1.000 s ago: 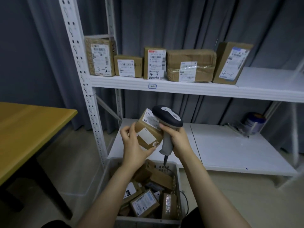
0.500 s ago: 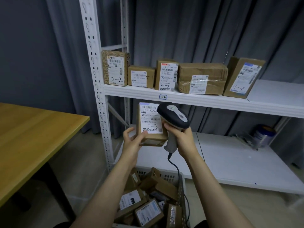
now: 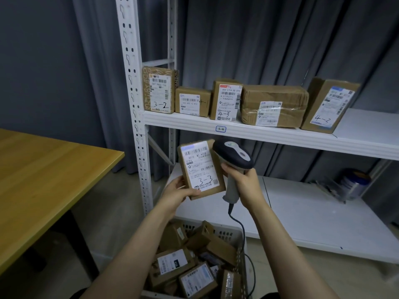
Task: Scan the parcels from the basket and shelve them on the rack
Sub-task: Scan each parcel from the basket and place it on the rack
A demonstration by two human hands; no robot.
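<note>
My left hand (image 3: 176, 194) grips the lower left corner of a small brown parcel (image 3: 200, 168), held upright with its white label marked "3-3" facing me. My right hand (image 3: 245, 185) grips the handle of a corded barcode scanner (image 3: 233, 157), whose dark head sits right beside the parcel's upper right edge. Below my arms stands a white basket (image 3: 232, 230) filled with several labelled brown parcels (image 3: 172, 263). The white rack (image 3: 259, 131) stands in front of me, and its upper shelf carries several parcels (image 3: 273, 105) marked with numbers such as "3-2" and "4-3".
A wooden table (image 3: 43, 180) fills the left side. The rack's lower shelf (image 3: 313, 219) holds a tin (image 3: 355, 184) at the far right. The rack's perforated upright (image 3: 133, 104) rises just left of the parcel. Grey curtains hang behind the rack.
The parcel has been turned so its label faces me and raised with the scanner toward the upper shelf. My view has tilted upward and shifted left.
</note>
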